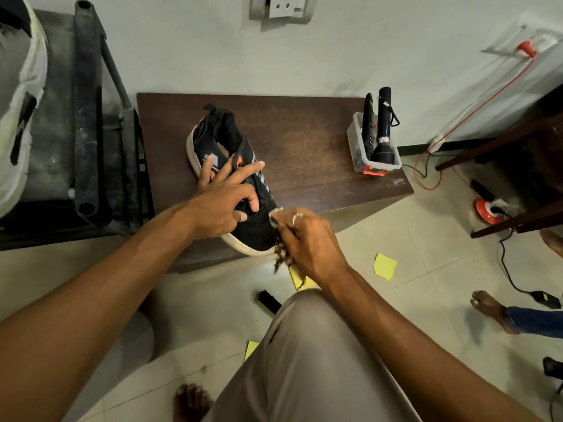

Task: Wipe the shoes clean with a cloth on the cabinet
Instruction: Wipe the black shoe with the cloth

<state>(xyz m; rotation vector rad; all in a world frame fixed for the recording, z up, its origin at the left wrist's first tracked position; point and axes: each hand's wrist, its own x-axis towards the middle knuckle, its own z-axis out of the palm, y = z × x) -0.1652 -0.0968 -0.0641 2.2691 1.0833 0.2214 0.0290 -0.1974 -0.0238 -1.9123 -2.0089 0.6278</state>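
Observation:
A black sneaker [222, 138] with a white sole and an orange accent lies on the dark brown cabinet [307, 141], its toe pointing toward me at the front edge. My left hand [225, 199] holds it down over the laces, fingers spread and thumb curled onto the upper. My right hand [304, 242] grips a bunched, frayed cloth [281, 254] and presses it against the right side of the toe. Most of the cloth is hidden inside my fist.
A clear plastic tub [362, 150] with a black torch [384, 129] and a remote stands at the cabinet's right end. A dark metal rack [91, 117] adjoins on the left. Yellow paper notes [384, 266], a black brush [269, 301], cables and another person's foot [490, 309] lie on the tiled floor.

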